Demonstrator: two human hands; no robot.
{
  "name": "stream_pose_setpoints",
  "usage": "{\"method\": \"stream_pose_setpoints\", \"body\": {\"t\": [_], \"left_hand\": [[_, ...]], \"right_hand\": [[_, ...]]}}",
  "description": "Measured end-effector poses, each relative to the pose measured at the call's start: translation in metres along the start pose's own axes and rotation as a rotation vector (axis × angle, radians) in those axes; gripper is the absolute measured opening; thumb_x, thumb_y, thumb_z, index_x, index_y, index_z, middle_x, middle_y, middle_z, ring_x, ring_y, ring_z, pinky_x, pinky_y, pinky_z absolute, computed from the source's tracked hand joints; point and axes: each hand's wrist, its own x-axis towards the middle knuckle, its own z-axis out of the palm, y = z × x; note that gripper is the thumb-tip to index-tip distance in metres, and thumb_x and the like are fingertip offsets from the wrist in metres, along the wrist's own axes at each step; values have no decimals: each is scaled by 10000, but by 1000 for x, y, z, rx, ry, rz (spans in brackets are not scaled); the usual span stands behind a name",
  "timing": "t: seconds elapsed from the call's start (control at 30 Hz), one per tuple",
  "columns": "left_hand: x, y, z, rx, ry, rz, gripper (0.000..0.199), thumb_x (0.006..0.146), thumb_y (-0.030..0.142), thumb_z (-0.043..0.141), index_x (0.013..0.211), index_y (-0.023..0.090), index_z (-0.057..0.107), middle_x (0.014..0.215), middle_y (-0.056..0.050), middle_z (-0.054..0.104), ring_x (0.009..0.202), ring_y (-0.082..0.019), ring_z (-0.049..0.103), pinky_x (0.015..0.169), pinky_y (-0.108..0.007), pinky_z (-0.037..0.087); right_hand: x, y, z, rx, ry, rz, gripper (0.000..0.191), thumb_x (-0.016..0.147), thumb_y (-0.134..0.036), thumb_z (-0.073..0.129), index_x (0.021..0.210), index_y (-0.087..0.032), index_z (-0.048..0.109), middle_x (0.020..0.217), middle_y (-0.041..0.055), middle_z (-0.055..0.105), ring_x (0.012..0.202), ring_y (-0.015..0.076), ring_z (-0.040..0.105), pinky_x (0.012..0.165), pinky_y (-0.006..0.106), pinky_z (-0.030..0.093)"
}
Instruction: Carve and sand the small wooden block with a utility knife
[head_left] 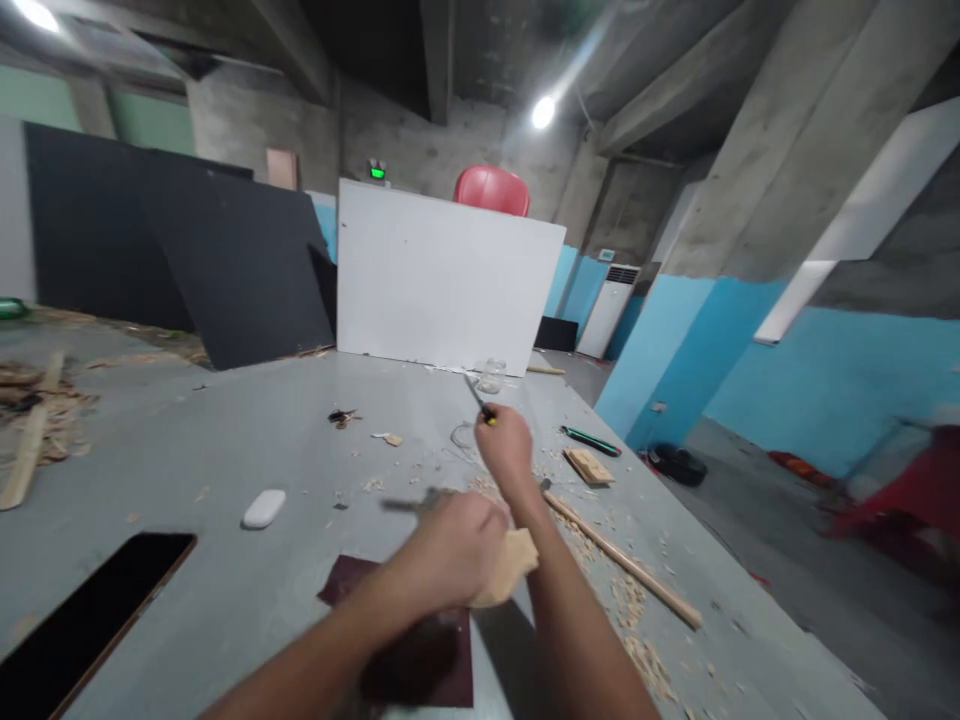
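Observation:
My left hand (459, 548) is closed on a pale piece of wood (513, 568), which sticks out to the right of the fingers. Farther out, my right hand (507, 448) grips a slim tool by its black and yellow handle, its narrow metal blade (473, 391) pointing up and away; the exact kind is unclear. Below the left forearm lies a dark red sheet (450, 660), perhaps sandpaper, partly covered by the arm. Just beyond the left hand is a blurred grey object (409, 503) that I cannot make out.
On the grey table (277, 420) lie a phone (97, 620), a white earbud case (264, 508), a green-black utility knife (591, 440), a small wooden block (589, 466) and a long wooden-handled tool (622, 555) among shavings (628, 605). A white board (442, 280) stands behind.

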Motion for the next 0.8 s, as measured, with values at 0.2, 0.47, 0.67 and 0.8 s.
{"method": "stream_pose_setpoints", "body": {"t": [0.2, 0.47, 0.67, 0.8], "left_hand": [[31, -23, -18, -32, 131, -132, 446, 971, 402, 431, 584, 209, 542, 590, -47, 592, 570, -185, 527, 531, -312, 328], [39, -19, -79, -48, 406, -113, 432, 981, 471, 381, 624, 231, 422, 552, 15, 456, 527, -150, 437, 506, -283, 295], [30, -10, -84, 26, 462, -73, 469, 997, 462, 397, 589, 230, 393, 526, 21, 427, 511, -142, 394, 515, -292, 255], [25, -4, -80, 102, 421, -58, 521, 1034, 480, 342, 582, 225, 389, 515, 13, 440, 507, -145, 408, 528, -297, 257]], "right_hand": [[13, 27, -23, 100, 60, -3, 359, 923, -216, 405, 911, -125, 752, 835, 130, 740, 750, 235, 638, 613, 287, 361], [-37, -42, -20, 207, -172, -268, 206, 812, -128, 565, 692, -219, 705, 656, 6, 673, 619, 164, 548, 578, 267, 295], [-52, -56, -18, 120, -226, -343, 200, 814, -105, 588, 696, -219, 701, 636, 9, 662, 577, 155, 467, 565, 293, 224], [-51, -55, -18, 89, -187, -356, 174, 788, -110, 597, 700, -217, 702, 652, 26, 682, 598, 161, 489, 577, 302, 221]]}}
